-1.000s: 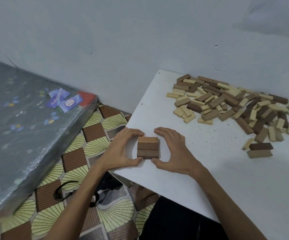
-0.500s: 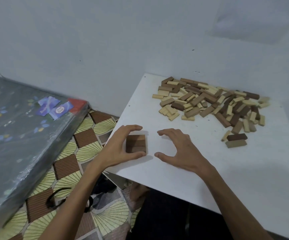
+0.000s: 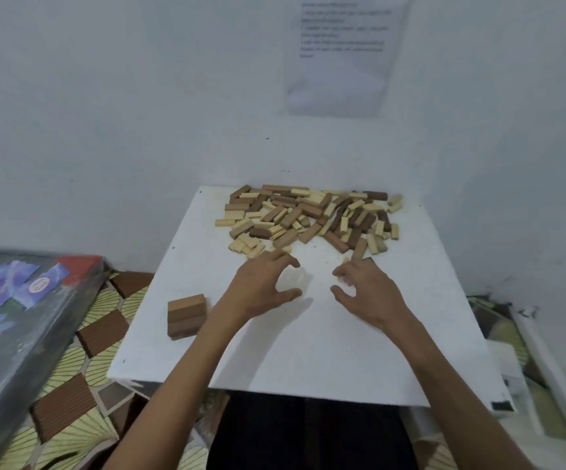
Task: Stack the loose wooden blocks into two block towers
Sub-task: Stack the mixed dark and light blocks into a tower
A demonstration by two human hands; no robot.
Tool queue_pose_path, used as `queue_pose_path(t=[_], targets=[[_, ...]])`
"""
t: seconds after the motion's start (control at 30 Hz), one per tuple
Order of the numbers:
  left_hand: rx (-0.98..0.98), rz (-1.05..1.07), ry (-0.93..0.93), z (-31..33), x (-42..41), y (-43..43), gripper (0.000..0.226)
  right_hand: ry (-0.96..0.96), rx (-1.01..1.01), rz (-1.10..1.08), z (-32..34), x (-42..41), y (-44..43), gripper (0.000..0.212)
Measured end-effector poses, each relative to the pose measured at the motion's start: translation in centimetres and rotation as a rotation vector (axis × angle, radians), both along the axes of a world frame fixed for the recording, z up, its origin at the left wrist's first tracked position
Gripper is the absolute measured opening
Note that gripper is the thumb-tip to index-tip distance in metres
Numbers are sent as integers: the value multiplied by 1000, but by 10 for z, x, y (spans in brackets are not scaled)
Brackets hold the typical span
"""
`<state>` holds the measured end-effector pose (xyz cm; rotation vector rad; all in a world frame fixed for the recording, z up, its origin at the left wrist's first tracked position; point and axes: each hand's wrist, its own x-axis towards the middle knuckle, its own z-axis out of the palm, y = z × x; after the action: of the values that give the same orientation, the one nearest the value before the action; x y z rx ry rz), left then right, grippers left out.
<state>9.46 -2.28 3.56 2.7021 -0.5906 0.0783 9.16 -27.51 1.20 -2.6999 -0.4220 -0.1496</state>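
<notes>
With the stack (image 3: 186,315) begun, left hand (image 3: 261,288) and right hand (image 3: 368,293) hover near the pile (image 3: 308,218), seemingly empty and spread; next, grasp blocks.

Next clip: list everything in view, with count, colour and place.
table: one, white, centre, against the wall
loose blocks: uncounted pile, dark brown, mid brown and pale, table's far end
block stack: one, brown, near the table's left edge
paper sheet: one, white, blurred print, on the wall above
plastic-wrapped slab: one, grey, blue and red labels, left of the table
patterned floor: brown and yellow, below the table's left side
left hand: one, open, over the table short of the pile
right hand: one, open, fingertips at the pile's near edge
</notes>
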Motion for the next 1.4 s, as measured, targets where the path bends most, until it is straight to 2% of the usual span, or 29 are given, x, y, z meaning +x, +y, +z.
queue_pose_path(t=[0.07, 0.2, 0.33, 0.43, 0.57, 0.67, 0.73, 0.9, 1.0, 1.13, 1.23, 1.4], targets=[[-2, -25, 24, -1, 14, -29, 45, 20, -101, -52, 0, 7, -24, 31], [5, -41, 44, -9, 48, -70, 39, 115, -279, -70, 1, 21, -56, 54], [159, -110, 32, -11, 88, -93, 40, 122, -349, 4, -6, 28, -68, 60], [348, -156, -57, -13, 109, -100, 50, 78, -366, 55, -10, 28, -69, 56], [447, -198, -157, -23, 111, -99, 46, -35, -241, 48, -22, 26, -70, 58], [365, -194, -137, -33, 106, -93, 41, -74, -203, 19, -25, 27, -70, 37], [264, -195, -85, -35, 101, -88, 33, -25, -204, 7, -24, 27, -70, 30], [-2, -113, 8, -46, 70, -62, 11, 48, -51, 37, -30, 12, -63, 31], [-152, -51, 72, -52, 39, -48, 11, 28, -16, -11, -32, -3, -49, 31], [-263, -32, 121, -54, 0, -40, 13, 93, 170, -59, -35, -29, -20, 39], [-324, -31, 133, -59, -24, -38, 21, 143, 244, -66, -39, -47, -2, 46], [-361, 32, 217, -70, -46, -32, 65, 273, 228, 50, -26, -49, 0, 44]])
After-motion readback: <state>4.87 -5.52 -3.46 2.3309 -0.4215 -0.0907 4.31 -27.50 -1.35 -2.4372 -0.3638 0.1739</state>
